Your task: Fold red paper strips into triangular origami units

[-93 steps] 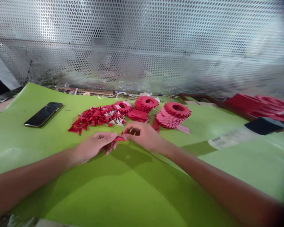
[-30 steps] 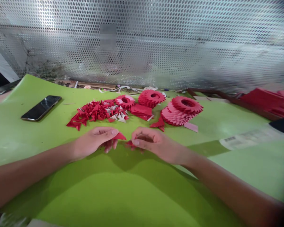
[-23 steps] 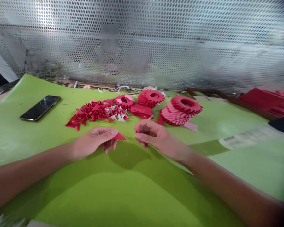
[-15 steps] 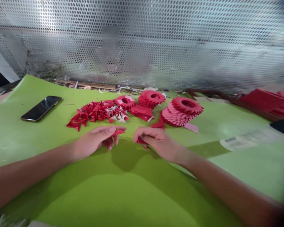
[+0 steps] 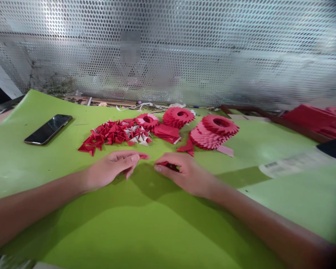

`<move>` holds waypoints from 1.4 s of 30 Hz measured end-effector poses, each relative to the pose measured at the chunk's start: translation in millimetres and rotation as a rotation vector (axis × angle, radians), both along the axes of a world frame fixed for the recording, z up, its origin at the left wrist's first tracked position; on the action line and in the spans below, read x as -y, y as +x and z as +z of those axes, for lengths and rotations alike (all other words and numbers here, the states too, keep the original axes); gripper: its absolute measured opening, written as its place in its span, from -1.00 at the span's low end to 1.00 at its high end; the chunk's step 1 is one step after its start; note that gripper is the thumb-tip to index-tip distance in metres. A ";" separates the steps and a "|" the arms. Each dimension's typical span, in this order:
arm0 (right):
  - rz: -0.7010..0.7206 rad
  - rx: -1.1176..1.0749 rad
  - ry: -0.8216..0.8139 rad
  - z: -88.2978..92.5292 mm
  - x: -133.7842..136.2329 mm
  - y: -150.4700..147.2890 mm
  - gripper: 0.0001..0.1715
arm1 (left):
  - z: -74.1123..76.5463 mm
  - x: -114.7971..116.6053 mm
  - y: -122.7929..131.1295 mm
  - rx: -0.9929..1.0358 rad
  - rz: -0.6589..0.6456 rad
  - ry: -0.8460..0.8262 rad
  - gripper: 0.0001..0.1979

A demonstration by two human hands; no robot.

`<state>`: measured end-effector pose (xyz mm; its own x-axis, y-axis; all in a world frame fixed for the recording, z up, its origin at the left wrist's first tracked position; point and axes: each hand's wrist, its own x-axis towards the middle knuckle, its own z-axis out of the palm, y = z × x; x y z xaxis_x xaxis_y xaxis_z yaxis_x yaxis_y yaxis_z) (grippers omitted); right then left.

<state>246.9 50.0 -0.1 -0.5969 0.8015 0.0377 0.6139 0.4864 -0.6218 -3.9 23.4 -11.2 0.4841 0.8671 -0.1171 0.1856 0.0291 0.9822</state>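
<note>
My left hand pinches a small folded red paper piece between thumb and fingers, its tip pointing right. A short gap away, my right hand is closed with thumb against fingers; a bit of red paper shows between them, mostly hidden. Both hands hover low over the green table sheet. Just beyond them lies a heap of folded red paper triangles, with some white ones at its right side. A stack of flat red paper sits behind the gap between the hands.
Ring-shaped paper models stand behind: a small pink-and-red ring, a red ring and a tall pink-and-red one. A phone lies at left. Red sheets fill a tray at right. A perforated metal panel closes the back.
My left fingers have turned the red paper piece, so less of its face shows. My right hand has moved slightly left, and its thumb and fingers now point toward the left hand.
</note>
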 end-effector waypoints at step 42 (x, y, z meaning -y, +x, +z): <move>0.158 -0.212 1.029 1.1 24.9 -9.7 -0.89 | 2.1 3.7 -0.6 -0.095 -0.113 0.031 -0.54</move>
